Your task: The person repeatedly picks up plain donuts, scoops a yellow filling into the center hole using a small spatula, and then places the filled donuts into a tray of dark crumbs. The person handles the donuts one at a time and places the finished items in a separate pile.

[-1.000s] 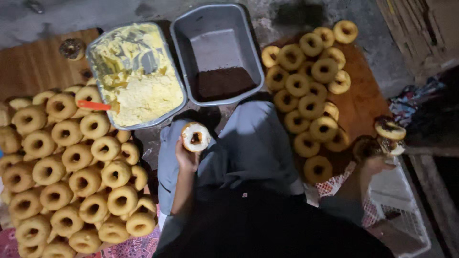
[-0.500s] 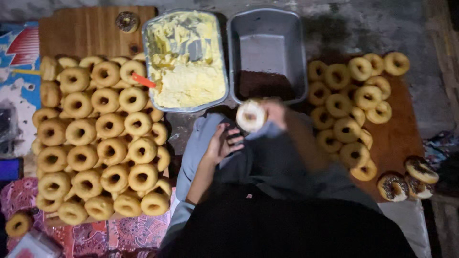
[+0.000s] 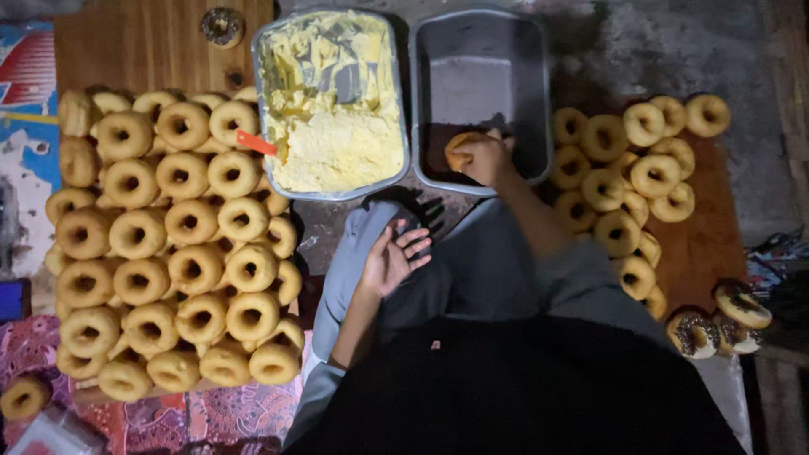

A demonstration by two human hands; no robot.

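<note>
right hand [image 3: 487,157]: closed around a doughnut [image 3: 459,149], pressed down into the dark topping in the grey tray [image 3: 480,59] | left hand [image 3: 393,257]: open, fingers spread, rested on the knee, nothing held | cream tub [image 3: 330,101] just beside the grey tray; plain doughnuts [image 3: 160,244] piled at left

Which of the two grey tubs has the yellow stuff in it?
The left grey tub, beside the big pile of plain doughnuts, holds the yellow cream. The other tub holds only dark crumbs, where the right hand presses a doughnut.
</note>
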